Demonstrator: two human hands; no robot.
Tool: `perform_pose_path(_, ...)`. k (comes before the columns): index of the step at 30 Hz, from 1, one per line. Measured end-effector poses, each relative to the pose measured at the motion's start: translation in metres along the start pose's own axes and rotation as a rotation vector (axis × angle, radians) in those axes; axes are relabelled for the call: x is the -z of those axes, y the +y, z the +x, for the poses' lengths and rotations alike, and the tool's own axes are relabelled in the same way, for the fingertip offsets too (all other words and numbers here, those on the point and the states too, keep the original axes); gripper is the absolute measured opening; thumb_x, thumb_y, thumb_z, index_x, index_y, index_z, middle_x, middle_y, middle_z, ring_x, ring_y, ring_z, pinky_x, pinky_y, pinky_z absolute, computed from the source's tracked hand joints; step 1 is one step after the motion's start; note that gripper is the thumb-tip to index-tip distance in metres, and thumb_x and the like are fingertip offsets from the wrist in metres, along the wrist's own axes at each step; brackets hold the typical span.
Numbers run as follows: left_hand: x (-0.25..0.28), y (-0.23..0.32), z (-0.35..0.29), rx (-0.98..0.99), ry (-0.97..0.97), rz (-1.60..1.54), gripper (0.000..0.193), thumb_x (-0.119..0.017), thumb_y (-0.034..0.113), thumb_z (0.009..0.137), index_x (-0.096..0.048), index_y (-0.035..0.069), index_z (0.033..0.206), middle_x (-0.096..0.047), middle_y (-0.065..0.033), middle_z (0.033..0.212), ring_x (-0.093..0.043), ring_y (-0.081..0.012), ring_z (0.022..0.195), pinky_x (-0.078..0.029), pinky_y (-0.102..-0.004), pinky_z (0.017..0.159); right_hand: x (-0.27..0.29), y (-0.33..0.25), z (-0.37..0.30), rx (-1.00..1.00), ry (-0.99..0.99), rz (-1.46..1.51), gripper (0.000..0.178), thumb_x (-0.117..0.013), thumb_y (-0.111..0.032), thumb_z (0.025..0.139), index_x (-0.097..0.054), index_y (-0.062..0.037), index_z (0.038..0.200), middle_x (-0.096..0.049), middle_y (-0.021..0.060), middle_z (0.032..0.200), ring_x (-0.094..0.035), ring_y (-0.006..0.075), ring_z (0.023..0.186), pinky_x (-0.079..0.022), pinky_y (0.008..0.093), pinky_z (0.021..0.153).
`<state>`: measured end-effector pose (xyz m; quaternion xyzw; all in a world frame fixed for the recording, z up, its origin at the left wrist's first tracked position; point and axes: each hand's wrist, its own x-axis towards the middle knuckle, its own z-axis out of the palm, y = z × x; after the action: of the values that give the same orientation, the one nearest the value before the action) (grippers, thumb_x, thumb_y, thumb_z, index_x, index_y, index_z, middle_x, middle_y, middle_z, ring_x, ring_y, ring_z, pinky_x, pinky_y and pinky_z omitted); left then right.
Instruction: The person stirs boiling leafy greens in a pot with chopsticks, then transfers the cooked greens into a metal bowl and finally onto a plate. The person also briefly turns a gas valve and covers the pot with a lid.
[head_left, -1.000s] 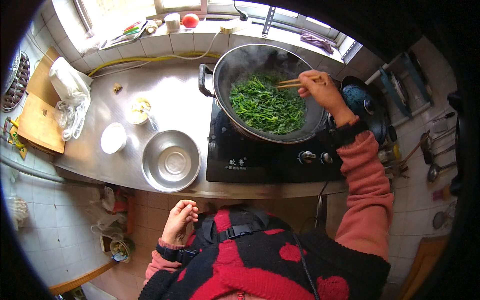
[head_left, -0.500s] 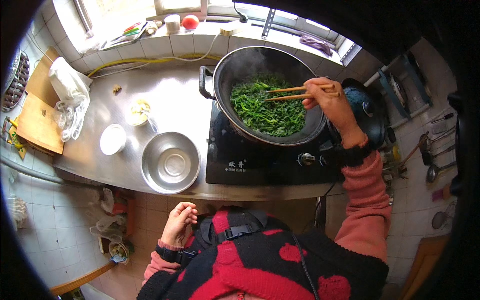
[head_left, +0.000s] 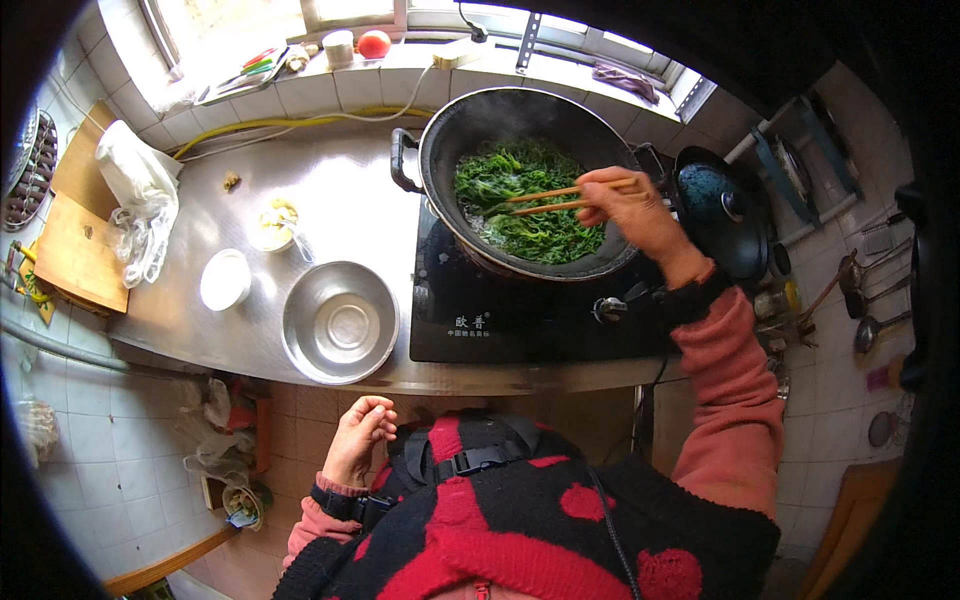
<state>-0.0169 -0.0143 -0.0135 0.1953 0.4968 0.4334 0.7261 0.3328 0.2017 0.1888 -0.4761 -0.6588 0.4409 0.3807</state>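
A pair of wooden chopsticks (head_left: 550, 194) is held in my right hand (head_left: 625, 212), above the right side of a large dark wok (head_left: 442, 165). Their tips are down in the wilted leafy greens (head_left: 550, 240), where some liquid shows at the left. Faint steam rises from the wok, which sits on a black cooktop (head_left: 540, 330). My left hand (head_left: 362, 440) is held in front of my body, below the counter edge. Its fingers are curled in and nothing shows in them. The nearest thing to it is a steel bowl (head_left: 300, 335), whose inside looks bare.
Left of the steel bowl stand a white bowl (head_left: 226, 280) and a small dish of pale pieces (head_left: 277, 222). A dark lid (head_left: 712, 215) leans right of the wok. Utensils (head_left: 872, 330) hang at the far right. A tomato (head_left: 374, 44) sits on the windowsill.
My right hand and the chopsticks have moved left and slightly nearer. The greens have been shifted, baring liquid at the wok's left. The left hand has barely moved; the view has shifted slightly.
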Motion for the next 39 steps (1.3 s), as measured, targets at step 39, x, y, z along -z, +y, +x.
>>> perform_pose_path(39,-0.005,-0.007,-0.003,0.048,0.027,0.047,0.013,-0.049,0.013,0.089,-0.055,0.004,0.097,-0.059,-0.004,0.08,-0.056,-0.0101,0.066,-0.049,-0.022,0.06,0.044,-0.004,-0.016,0.017,0.003,-0.201,0.018,-0.053,-0.022,0.088,-0.058,-0.0041,0.09,-0.058,0.0044,0.069,-0.058,0.0101,0.06,-0.048,0.0207,0.052)
